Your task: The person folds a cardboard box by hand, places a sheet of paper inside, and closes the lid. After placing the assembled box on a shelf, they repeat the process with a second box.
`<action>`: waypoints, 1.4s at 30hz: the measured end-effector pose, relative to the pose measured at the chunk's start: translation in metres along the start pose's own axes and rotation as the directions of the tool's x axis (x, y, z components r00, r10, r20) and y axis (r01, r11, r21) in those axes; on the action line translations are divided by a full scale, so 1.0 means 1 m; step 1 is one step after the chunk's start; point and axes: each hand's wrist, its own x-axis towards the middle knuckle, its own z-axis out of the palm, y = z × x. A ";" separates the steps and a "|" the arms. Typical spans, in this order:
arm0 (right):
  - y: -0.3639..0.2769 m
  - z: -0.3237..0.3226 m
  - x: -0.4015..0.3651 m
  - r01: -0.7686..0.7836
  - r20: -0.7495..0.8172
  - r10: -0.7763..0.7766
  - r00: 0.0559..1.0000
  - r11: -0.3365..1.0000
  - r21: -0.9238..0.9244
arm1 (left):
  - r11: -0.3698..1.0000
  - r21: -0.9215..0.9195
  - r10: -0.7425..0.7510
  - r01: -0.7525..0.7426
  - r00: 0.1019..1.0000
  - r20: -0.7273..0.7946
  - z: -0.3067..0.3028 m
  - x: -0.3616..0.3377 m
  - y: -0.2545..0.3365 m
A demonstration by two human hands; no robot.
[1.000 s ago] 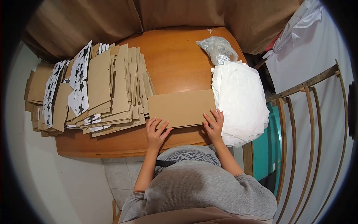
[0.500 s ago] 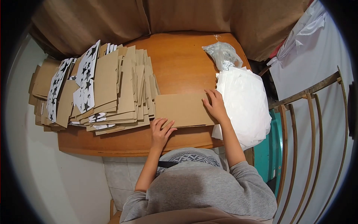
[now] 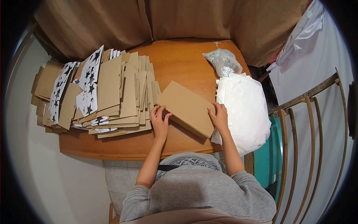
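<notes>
A closed brown cardboard box (image 3: 188, 108) lies turned at an angle on the wooden table, its near side wall showing. At its left corner is my left hand (image 3: 159, 121), thumb and fingers curved against the edge. My right hand (image 3: 219, 116) rests at the box's right end, fingers bent over the top edge. Both hands seem to hold the box between them. Left of it lies a big pile of flat cardboard pieces (image 3: 128, 89), with black-and-white star-patterned pieces (image 3: 89, 84) among them.
A stack of white sheets (image 3: 246, 112) lies at the table's right side, with a clear plastic bag (image 3: 222, 61) behind it. The wooden table (image 3: 175, 59) has a brown curtain (image 3: 186, 18) along its far edge. A wooden rack (image 3: 307, 142) stands at the right.
The cardboard has turned clockwise, and its side wall now shows as a box. My right hand has moved down and nearer to me; my left hand has stayed by the left end.
</notes>
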 end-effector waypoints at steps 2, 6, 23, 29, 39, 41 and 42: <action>-0.001 -0.002 -0.006 -0.012 -0.036 0.010 0.999 0.998 -0.058 | 0.977 -0.136 -0.162 0.162 0.987 0.013 0.009 -0.008 -0.001; -0.005 -0.013 -0.011 -0.106 0.115 0.110 0.987 0.993 -0.044 | 0.788 -0.431 -0.396 0.440 0.898 0.192 0.028 -0.041 -0.021; -0.025 -0.023 -0.040 -0.470 0.559 0.086 0.824 0.656 0.591 | 0.820 -0.464 -0.170 0.336 0.916 0.363 0.010 -0.056 0.020; -0.068 -0.050 -0.040 -0.338 0.525 -0.243 0.816 0.537 0.773 | 0.609 -0.724 -0.160 0.323 0.945 0.287 -0.039 -0.022 0.058; -0.129 -0.023 -0.030 -0.060 0.354 -0.549 0.757 0.481 0.875 | 0.484 -0.804 -0.296 0.344 0.930 0.219 -0.112 -0.020 0.071; -0.146 -0.013 -0.027 -0.067 0.354 -0.578 0.735 0.457 0.887 | 0.544 -0.779 -0.271 0.312 0.944 0.189 -0.130 -0.024 0.078; -0.154 -0.008 -0.027 -0.072 0.346 -0.579 0.738 0.442 0.894 | 0.572 -0.766 -0.271 0.293 0.949 0.160 -0.139 -0.026 0.081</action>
